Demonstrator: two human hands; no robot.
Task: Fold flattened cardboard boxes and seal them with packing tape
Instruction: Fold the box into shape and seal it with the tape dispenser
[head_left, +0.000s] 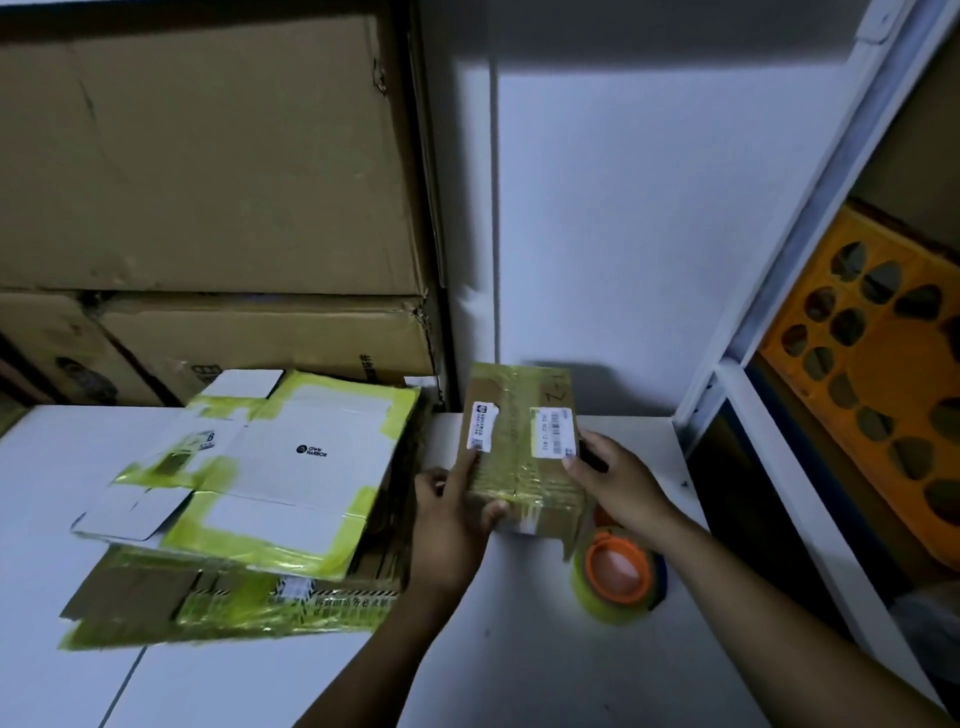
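Cardboard box (519, 447), small and brown, is wrapped in yellowish tape and carries two white labels on its top face; it sits near the back of the white table (519, 675), close to the wall, held between both hands. The left hand (452, 514) grips its left near corner, thumb pressed on the near face and forefinger stretched along the side up to one label; the right hand (618, 483) clasps the right edge, thumb on top beside the other label. A tape roll (618, 571) with an orange core lies on the table just beside the box, under the right wrist. To the left lies a stack of flattened boxes (270, 467), the top sheet white with yellow-green borders; large brown cartons (208, 156) stand behind it; an orange crate (872, 364) sits on the shelf at right.
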